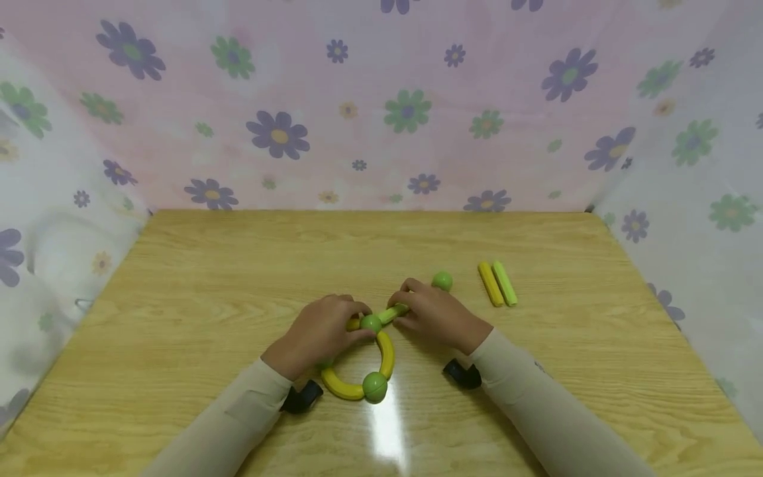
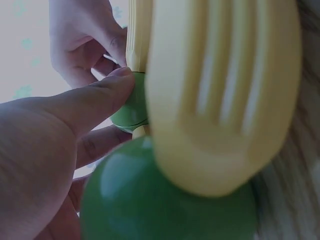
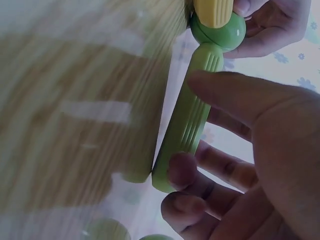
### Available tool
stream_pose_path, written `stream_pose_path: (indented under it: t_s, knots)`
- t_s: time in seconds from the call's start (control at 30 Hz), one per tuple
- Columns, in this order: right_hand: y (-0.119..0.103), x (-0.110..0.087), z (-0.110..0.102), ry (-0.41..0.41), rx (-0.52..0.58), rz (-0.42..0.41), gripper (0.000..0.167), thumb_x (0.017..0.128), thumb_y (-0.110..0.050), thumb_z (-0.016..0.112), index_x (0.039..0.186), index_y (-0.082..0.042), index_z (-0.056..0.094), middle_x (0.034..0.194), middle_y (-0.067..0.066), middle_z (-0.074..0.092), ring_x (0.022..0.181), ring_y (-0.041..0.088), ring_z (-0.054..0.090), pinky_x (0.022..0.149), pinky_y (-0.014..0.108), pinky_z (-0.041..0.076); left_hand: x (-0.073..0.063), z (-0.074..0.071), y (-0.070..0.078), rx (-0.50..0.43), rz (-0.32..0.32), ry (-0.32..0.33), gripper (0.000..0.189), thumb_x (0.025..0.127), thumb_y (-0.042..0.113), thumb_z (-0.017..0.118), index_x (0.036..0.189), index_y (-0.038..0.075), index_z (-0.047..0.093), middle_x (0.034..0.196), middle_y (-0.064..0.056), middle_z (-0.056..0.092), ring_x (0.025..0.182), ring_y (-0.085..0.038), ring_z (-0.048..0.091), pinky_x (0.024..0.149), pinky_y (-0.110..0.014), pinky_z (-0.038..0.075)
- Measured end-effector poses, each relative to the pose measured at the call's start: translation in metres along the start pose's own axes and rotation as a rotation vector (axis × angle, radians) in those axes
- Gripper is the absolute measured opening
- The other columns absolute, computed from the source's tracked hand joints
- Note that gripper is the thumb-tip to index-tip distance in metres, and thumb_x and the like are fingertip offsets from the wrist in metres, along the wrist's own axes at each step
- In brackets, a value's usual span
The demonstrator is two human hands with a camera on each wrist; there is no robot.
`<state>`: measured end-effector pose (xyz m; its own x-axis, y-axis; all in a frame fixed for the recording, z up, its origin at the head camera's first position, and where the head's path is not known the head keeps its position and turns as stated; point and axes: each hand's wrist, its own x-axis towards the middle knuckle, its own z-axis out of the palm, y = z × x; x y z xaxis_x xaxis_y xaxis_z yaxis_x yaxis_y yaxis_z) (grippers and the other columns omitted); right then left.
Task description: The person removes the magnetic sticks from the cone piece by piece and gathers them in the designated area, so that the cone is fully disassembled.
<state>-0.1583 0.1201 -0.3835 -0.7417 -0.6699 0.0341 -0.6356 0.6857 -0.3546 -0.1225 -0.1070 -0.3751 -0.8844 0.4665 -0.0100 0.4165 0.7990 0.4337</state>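
Note:
My left hand pinches a green ball at the top of a ring of curved yellow rods. A second green ball joins the rods at the ring's near side; another at the left is mostly hidden by this hand. With thumb and fingers, my right hand grips a straight light-green rod. That rod's upper end meets the pinched ball in the right wrist view, and its other end is free. In the left wrist view, a curved yellow rod looms close over a green ball.
Just beyond my right hand lies a loose green ball. Farther right, a straight yellow rod and a light-green rod lie side by side on the wooden table. Flowered cloth rises behind the table and along both sides.

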Motion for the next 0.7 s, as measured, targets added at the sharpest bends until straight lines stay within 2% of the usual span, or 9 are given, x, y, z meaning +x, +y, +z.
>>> stream_pose_path:
  t_s: [0.13, 0.3, 0.4, 0.57, 0.7]
  knots:
    - [-0.002, -0.005, -0.001, -0.025, -0.043, 0.012, 0.022, 0.092, -0.025, 0.074, 0.111, -0.013, 0.072, 0.101, 0.002, 0.061, 0.069, 0.005, 0.051, 0.064, 0.021, 0.048, -0.001, 0.002, 0.0, 0.005, 0.019, 0.016, 0.033, 0.087, 0.039, 0.077, 0.11, 0.015, 0.075, 0.089, 0.004, 0.066, 0.073, -0.011, 0.051, 0.065, -0.028, 0.044]
    - [-0.004, -0.011, -0.001, -0.053, -0.085, 0.006, 0.022, 0.092, -0.031, 0.074, 0.107, -0.015, 0.073, 0.098, -0.001, 0.067, 0.076, 0.007, 0.06, 0.066, 0.024, 0.051, -0.001, 0.002, 0.0, 0.011, 0.022, 0.015, 0.032, 0.087, 0.039, 0.078, 0.109, 0.016, 0.076, 0.088, 0.005, 0.066, 0.073, -0.011, 0.05, 0.065, -0.027, 0.044]
    - [-0.005, -0.016, 0.0, -0.07, -0.065, 0.01, 0.02, 0.093, -0.032, 0.072, 0.104, -0.015, 0.073, 0.096, -0.004, 0.068, 0.078, 0.006, 0.061, 0.068, 0.025, 0.051, 0.0, 0.001, 0.002, 0.006, 0.018, 0.0, 0.032, 0.087, 0.039, 0.078, 0.11, 0.017, 0.076, 0.089, 0.005, 0.067, 0.074, -0.01, 0.052, 0.066, -0.028, 0.045]
    - [-0.004, -0.02, 0.0, -0.066, -0.022, 0.011, 0.016, 0.096, -0.029, 0.069, 0.1, -0.014, 0.069, 0.092, -0.005, 0.064, 0.071, 0.004, 0.054, 0.065, 0.024, 0.047, 0.001, 0.0, 0.001, 0.011, 0.02, -0.008, 0.032, 0.088, 0.039, 0.077, 0.111, 0.018, 0.076, 0.092, 0.005, 0.068, 0.077, -0.011, 0.055, 0.07, -0.03, 0.047]
    - [0.0, -0.021, 0.0, -0.076, 0.036, 0.044, 0.014, 0.099, -0.026, 0.064, 0.1, -0.013, 0.067, 0.089, -0.005, 0.063, 0.072, 0.005, 0.051, 0.066, 0.023, 0.046, 0.001, 0.0, -0.001, 0.019, 0.002, -0.029, 0.032, 0.088, 0.039, 0.077, 0.113, 0.019, 0.076, 0.095, 0.006, 0.068, 0.082, -0.011, 0.058, 0.074, -0.031, 0.05]
